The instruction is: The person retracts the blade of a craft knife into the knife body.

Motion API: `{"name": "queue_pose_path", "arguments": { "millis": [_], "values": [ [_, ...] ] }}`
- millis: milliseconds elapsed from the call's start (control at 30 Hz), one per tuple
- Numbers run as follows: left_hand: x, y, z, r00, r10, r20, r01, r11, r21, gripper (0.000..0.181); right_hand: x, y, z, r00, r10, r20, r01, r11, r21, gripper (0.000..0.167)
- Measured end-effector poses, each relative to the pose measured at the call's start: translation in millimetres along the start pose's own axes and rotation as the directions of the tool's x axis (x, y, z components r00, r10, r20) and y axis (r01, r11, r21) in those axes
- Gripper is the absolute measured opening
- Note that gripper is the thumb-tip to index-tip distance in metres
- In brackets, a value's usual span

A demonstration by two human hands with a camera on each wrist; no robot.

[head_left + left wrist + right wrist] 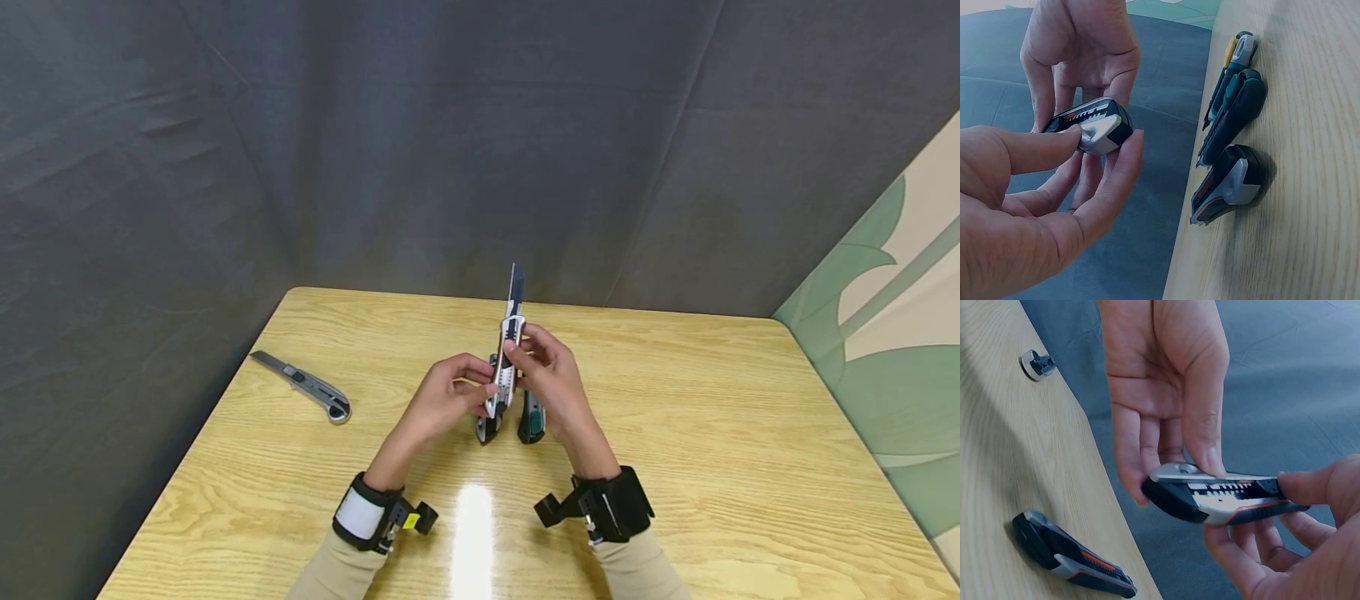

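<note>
Both hands hold one silver-and-black utility knife [506,367] above the table, its long blade [515,287] extended and pointing away. My left hand [442,396] pinches the knife's near end between thumb and fingers. Further up the handle, my right hand [557,383] grips it with the thumb on top, by the slider. In the left wrist view the knife [1100,128] lies between the fingertips of both hands; in the right wrist view its handle [1216,501] shows side-on. Below it on the table rest a black-and-silver knife [487,429] and a dark green one [532,419].
A grey knife [318,392] with its blade out lies alone at the left of the wooden table [712,433]. A knife with a yellow part [1230,53] lies beyond the green one. Dark cloth [480,150] hangs behind the table; a patterned cloth [907,333] is at the right.
</note>
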State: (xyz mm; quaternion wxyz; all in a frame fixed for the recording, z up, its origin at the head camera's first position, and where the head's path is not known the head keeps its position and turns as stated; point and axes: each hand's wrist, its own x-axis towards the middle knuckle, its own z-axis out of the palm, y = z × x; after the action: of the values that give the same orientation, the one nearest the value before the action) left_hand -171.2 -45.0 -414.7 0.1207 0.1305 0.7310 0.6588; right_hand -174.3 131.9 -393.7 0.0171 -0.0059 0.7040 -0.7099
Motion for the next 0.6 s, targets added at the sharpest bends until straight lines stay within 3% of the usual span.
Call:
{"name": "queue_pose_path", "arguments": {
  "millis": [600],
  "values": [
    [0.9,-2.3,-1.2,1.0,-0.005,-0.018,0.006,1.0,0.009,0.021,0.0,0.0,1.4,0.999,-0.026,0.033,0.025,1.0,0.006,0.031]
  ]
}}
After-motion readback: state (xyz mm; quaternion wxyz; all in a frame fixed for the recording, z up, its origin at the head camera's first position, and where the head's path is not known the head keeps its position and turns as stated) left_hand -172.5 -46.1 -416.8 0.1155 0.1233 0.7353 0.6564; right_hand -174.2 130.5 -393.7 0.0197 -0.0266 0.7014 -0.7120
